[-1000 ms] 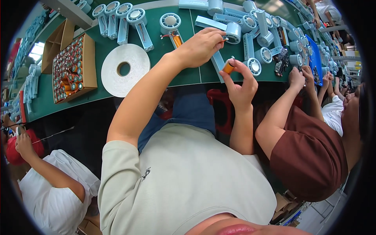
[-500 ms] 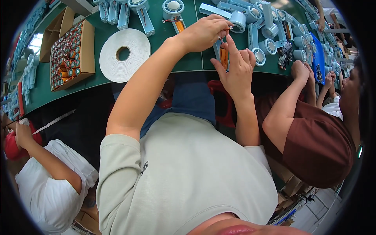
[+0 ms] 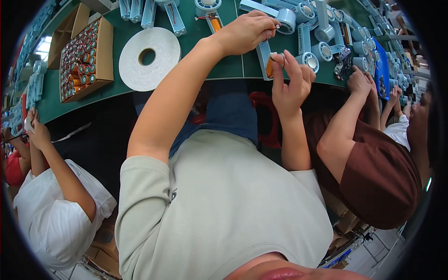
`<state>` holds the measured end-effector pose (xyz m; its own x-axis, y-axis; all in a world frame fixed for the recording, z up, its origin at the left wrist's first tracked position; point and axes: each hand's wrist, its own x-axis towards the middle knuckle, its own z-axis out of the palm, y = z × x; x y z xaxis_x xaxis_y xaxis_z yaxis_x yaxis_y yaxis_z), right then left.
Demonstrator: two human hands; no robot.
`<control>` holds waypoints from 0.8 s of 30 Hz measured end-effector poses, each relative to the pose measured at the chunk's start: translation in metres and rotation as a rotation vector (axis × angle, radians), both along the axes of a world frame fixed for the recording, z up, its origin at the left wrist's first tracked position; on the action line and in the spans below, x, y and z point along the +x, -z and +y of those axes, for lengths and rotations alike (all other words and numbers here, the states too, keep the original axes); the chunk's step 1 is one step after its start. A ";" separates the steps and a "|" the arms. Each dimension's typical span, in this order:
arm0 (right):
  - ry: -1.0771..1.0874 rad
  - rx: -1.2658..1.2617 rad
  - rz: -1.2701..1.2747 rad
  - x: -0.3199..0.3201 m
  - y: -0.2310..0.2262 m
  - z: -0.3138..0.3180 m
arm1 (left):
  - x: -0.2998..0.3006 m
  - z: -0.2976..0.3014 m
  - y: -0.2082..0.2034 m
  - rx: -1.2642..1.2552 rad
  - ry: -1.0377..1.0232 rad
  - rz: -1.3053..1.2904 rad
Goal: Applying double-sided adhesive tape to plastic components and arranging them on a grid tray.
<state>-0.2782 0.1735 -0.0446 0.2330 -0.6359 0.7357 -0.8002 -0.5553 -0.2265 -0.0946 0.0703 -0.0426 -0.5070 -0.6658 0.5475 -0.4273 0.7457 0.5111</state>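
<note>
My left hand [image 3: 249, 33] is pinched at the table's edge area around a thin wire, whose small white connector [image 3: 277, 26] pokes out past the fingertips. Below it, a light-blue fan handle [image 3: 263, 57] lies on the table with an orange battery cell [image 3: 269, 69] in its open channel. My right hand [image 3: 293, 86] is raised beside that handle, thumb and forefinger closed on a thin dark wire [image 3: 283, 58]. The fan end of this handle is hidden behind my left hand.
A large white tape roll [image 3: 128, 60] lies left, beside a cardboard box [image 3: 106, 58] of orange battery cells. Several blue fan housings [image 3: 285, 21] crowd the far right. People work close on both sides, including a person in a brown shirt [image 3: 378, 175].
My right hand has drawn back toward me from the battery, and its spread fingers have closed on a thin wire. My left hand keeps its pinch, shifted slightly.
</note>
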 end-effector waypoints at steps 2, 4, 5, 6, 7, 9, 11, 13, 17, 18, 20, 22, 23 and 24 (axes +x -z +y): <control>0.036 -0.106 -0.045 0.002 -0.004 0.010 | 0.000 -0.001 -0.001 -0.009 -0.010 -0.005; 0.057 -0.151 -0.065 0.004 -0.007 0.011 | -0.001 0.000 -0.001 -0.005 -0.012 -0.006; 0.078 -0.102 0.017 0.005 -0.010 0.006 | -0.001 0.001 -0.002 0.003 -0.014 0.004; 0.100 -0.055 0.095 0.008 -0.012 -0.003 | -0.001 0.000 -0.002 0.008 -0.016 0.011; 0.121 -0.009 0.172 0.010 -0.014 -0.010 | -0.001 -0.001 -0.003 0.013 -0.018 0.017; 0.136 0.034 0.247 0.012 -0.017 -0.014 | 0.000 -0.002 -0.003 0.015 -0.025 0.021; 0.067 0.040 0.214 0.014 -0.019 -0.013 | -0.002 -0.002 -0.002 0.024 -0.024 0.026; -0.003 0.048 0.182 0.015 -0.020 -0.014 | -0.002 -0.001 0.001 0.036 -0.023 0.032; -0.023 0.066 0.213 0.013 -0.001 -0.019 | -0.002 -0.002 0.003 -0.016 -0.006 0.009; -0.033 0.071 0.224 0.012 0.001 -0.019 | -0.002 -0.002 0.003 -0.034 -0.004 0.002; -0.045 0.079 0.232 0.013 0.001 -0.020 | 0.000 -0.001 0.002 -0.027 -0.006 -0.001; -0.058 0.099 0.250 0.013 -0.001 -0.018 | 0.001 0.001 0.000 -0.010 0.000 -0.005; -0.062 0.108 0.259 0.014 -0.002 -0.017 | 0.001 0.003 0.000 -0.003 0.006 -0.006; -0.053 0.103 0.265 0.013 -0.003 -0.017 | 0.000 0.004 -0.002 -0.009 0.014 0.000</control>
